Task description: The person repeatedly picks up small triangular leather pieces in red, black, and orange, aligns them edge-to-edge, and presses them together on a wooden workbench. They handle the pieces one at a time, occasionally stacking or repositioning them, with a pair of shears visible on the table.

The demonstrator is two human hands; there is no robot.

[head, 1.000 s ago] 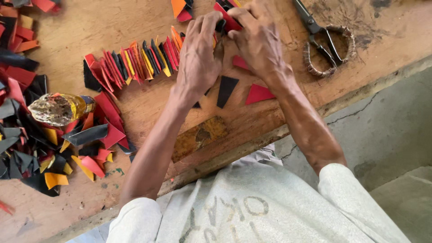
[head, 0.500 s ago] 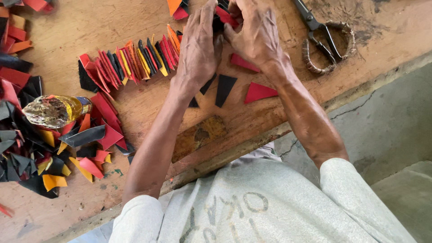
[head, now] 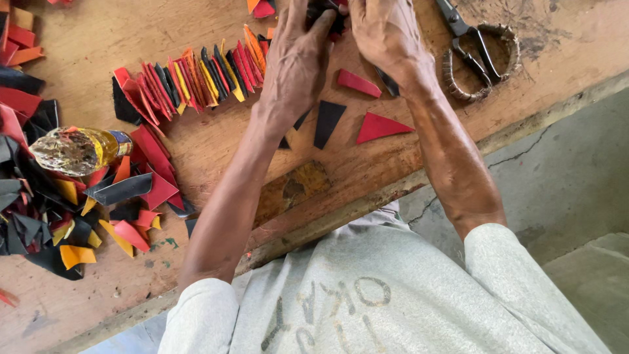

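A dark piece [head: 325, 12], small and mostly hidden, sits pinched between both hands at the top edge of the wooden board [head: 196, 151]. The left hand [head: 298, 62] reaches up from a nearly straight forearm, knuckles up, its thumb and fingers closed on the piece. The right hand [head: 386, 33] bends in from the wrist, fingers curled tight over the same piece. Below the hands lie a black triangle [head: 326, 122] and a red triangle [head: 382, 126]. Scissors [head: 478, 49] rest just right of the right hand.
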